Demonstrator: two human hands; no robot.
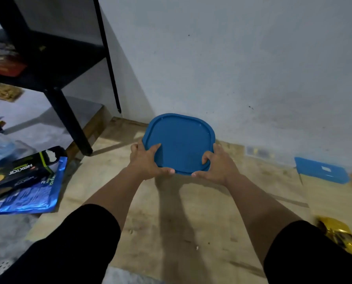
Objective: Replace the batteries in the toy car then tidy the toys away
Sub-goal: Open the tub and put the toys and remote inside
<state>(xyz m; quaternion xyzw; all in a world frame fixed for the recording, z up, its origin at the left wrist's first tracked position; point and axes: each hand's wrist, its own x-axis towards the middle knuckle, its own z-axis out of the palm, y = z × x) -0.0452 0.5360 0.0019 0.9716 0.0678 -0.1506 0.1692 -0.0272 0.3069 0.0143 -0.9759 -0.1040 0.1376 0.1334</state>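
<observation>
Here the person's left hand (145, 160) and right hand (217, 165) each grip a near corner of the blue lid (180, 140), fingers curled over its rim, holding it above the wooden floor (171, 222), while the gold toy car (341, 236) lies well apart at the right edge.

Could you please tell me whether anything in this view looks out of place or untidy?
Yes. The gold toy car lies loose on the floor at right, and packets are strewn by the table leg at left. Both hands, left and right, hold the blue lid.
</observation>
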